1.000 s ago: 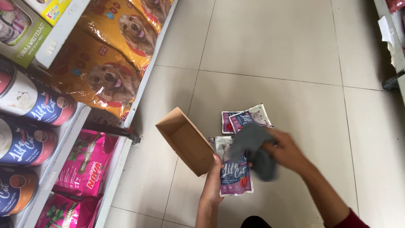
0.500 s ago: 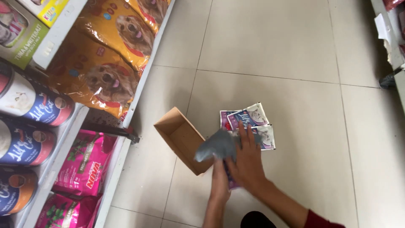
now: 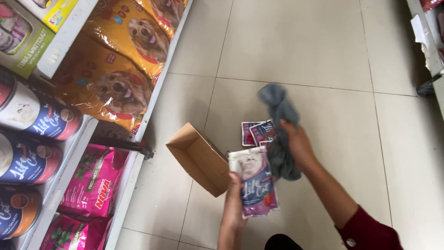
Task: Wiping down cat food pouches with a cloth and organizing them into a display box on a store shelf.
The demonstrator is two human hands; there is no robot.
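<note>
My left hand (image 3: 233, 203) holds a white and purple pet food pouch (image 3: 256, 183) with a cat picture, lifted above the tiled floor. My right hand (image 3: 297, 144) grips a grey cloth (image 3: 280, 129), which hangs partly above and partly below the fingers, just right of the pouch. A small open brown cardboard box (image 3: 196, 157) stands tilted on the floor to the left of my left hand. A few more purple pouches (image 3: 253, 132) lie on the floor behind the cloth, partly hidden by it.
A white shelf unit (image 3: 134, 153) runs along the left, stacked with yellow dog food bags (image 3: 115, 78), pink bags (image 3: 95, 180) and round cat food tubs (image 3: 32, 115). Another shelf edge (image 3: 428, 37) shows at the top right. Beige floor tiles (image 3: 286, 41) stretch ahead.
My left hand has lifted the pouch higher and clear of the floor. My right hand swung the grey cloth from over the pouch up and to the right.
</note>
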